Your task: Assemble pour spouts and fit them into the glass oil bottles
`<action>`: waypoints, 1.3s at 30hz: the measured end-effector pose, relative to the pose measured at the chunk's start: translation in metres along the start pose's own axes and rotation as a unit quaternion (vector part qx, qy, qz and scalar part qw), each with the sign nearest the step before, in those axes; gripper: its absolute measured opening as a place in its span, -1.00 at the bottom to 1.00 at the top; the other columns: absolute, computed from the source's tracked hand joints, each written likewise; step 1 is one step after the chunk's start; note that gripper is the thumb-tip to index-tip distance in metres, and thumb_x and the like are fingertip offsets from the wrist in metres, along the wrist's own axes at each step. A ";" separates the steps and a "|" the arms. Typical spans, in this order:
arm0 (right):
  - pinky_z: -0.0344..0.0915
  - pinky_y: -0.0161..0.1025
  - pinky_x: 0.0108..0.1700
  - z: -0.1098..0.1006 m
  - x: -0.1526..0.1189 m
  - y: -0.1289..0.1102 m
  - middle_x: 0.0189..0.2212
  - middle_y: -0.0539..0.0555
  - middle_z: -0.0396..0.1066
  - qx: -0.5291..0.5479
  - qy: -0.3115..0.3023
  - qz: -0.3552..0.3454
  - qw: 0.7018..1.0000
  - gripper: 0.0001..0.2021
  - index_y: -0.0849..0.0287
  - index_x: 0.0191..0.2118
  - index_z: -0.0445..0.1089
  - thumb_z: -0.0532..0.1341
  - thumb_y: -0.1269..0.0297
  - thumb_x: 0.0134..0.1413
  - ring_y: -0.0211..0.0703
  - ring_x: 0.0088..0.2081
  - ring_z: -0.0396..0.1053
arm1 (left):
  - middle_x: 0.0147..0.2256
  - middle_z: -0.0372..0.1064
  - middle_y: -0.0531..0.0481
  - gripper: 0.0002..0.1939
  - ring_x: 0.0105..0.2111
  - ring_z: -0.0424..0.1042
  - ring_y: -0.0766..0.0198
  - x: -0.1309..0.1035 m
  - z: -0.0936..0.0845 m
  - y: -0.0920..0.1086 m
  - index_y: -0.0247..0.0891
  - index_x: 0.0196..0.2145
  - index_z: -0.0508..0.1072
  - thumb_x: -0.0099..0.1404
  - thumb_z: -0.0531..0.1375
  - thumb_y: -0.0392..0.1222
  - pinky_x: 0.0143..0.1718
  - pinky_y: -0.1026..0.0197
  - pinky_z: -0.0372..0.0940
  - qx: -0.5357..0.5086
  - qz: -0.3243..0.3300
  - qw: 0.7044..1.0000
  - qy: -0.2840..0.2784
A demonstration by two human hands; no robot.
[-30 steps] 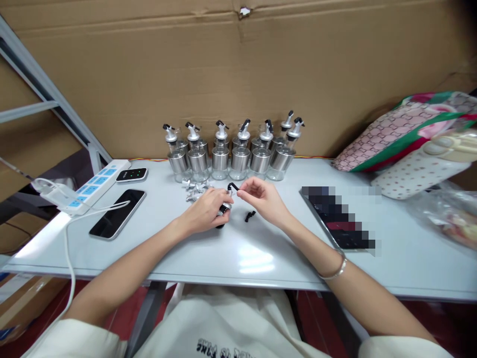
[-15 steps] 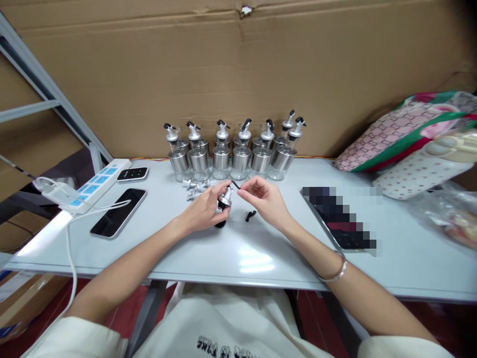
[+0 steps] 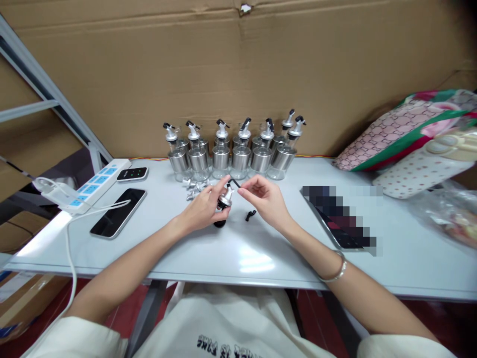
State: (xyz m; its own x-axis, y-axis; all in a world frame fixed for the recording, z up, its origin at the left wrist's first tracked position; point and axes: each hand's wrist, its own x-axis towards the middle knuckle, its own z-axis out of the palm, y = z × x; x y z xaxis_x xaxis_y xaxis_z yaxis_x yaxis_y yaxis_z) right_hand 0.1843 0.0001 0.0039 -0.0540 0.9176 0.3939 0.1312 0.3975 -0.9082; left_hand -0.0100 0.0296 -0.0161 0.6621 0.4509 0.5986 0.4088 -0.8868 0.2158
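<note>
My left hand [image 3: 204,205] is closed around a silver pour spout [image 3: 225,199] with a black stopper below it. Between the thumb and finger of my right hand [image 3: 265,199] is a small black spout cap [image 3: 235,184], its far end at the tip of the silver spout. Just under my left hand lies a round black piece [image 3: 219,223]. A few small black caps [image 3: 250,215] rest on the table below my right hand. Behind my left hand is a pile of silver spout parts [image 3: 194,188], partly covered by the hand.
Several glass and steel oil bottles [image 3: 241,159] stand in rows at the back, many with spouts. At left are a power strip [image 3: 97,186], a phone [image 3: 119,214] and a small device [image 3: 132,174]. A tablet [image 3: 335,219], a spotted bottle [image 3: 421,169] and a bag [image 3: 395,129] lie right.
My left fingers have lifted slightly off the spout's tip, so more of the black cap shows there. My right hand has barely moved and keeps its pinch.
</note>
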 end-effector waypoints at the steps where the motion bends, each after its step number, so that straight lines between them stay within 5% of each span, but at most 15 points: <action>1: 0.22 -0.25 -0.34 0.000 0.000 0.000 -0.52 -0.01 0.33 -0.003 0.000 -0.001 1.000 -0.72 0.16 -0.44 0.30 0.31 0.07 -0.05 -0.25 -0.46 0.26 | -0.22 0.36 -0.07 -0.18 -0.37 0.28 0.28 0.000 0.000 0.000 -0.21 0.30 -0.32 0.23 0.09 -0.30 -0.21 0.19 0.28 0.005 0.006 1.000 0.001; 13: 0.22 -0.25 -0.33 0.001 0.000 0.001 -0.50 0.00 0.38 0.013 -0.019 0.000 1.000 -0.75 0.18 -0.46 0.31 0.32 0.13 -0.07 -0.24 -0.44 0.30 | -0.24 0.36 -0.01 -0.15 -0.28 0.29 0.26 0.002 -0.002 0.002 -0.27 0.31 -0.32 0.19 0.09 -0.33 -0.12 0.22 0.23 0.056 -0.010 0.998 -0.004; 22: 0.22 -0.24 -0.31 0.001 -0.001 0.001 -0.49 0.00 0.37 0.009 -0.034 -0.001 0.999 -0.76 0.18 -0.45 0.31 0.33 0.14 -0.07 -0.23 -0.43 0.30 | -0.32 0.40 0.00 -0.37 -0.28 0.24 0.21 0.004 -0.006 0.006 -0.31 0.19 0.11 0.14 0.10 -0.28 -0.13 0.20 0.24 0.072 -0.055 0.996 -0.008; 30: 0.24 -0.26 -0.32 0.003 -0.003 -0.002 -0.47 -0.02 0.37 0.073 -0.069 0.036 0.994 -0.76 0.18 -0.38 0.35 0.35 0.17 -0.11 -0.25 -0.42 0.32 | -0.37 0.41 0.03 -0.39 -0.33 0.24 0.22 0.002 -0.005 0.003 -0.33 0.12 0.15 0.07 0.07 -0.32 -0.09 0.16 0.20 0.060 -0.032 0.998 0.004; 34: 0.27 -0.26 -0.28 0.000 0.000 -0.002 -0.47 -0.02 0.41 0.165 -0.102 0.090 0.977 -0.74 0.18 -0.35 0.42 0.39 0.15 -0.13 -0.27 -0.42 0.34 | -0.37 0.39 0.02 -0.39 -0.37 0.23 0.24 0.002 -0.007 0.004 -0.34 0.10 0.17 0.03 0.05 -0.34 -0.09 0.15 0.19 0.056 -0.024 0.998 0.017; 39: 0.29 -0.31 -0.27 -0.005 0.002 0.007 -0.47 0.01 0.45 0.278 -0.213 0.197 0.916 -0.69 0.22 -0.31 0.50 0.43 0.13 -0.18 -0.33 -0.43 0.35 | -0.35 0.36 0.01 -0.39 -0.36 0.24 0.24 0.002 -0.007 0.008 -0.31 0.08 0.18 0.00 0.04 -0.34 -0.14 0.17 0.23 0.015 -0.037 0.999 -0.022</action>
State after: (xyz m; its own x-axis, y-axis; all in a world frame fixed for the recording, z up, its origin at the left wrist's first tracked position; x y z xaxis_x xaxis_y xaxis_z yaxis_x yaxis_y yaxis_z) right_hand 0.1904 0.0049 -0.0007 -0.5076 0.8608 0.0365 -0.2941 -0.1333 -0.9464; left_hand -0.0098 0.0231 -0.0080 0.6554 0.5200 0.5477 0.4766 -0.8473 0.2342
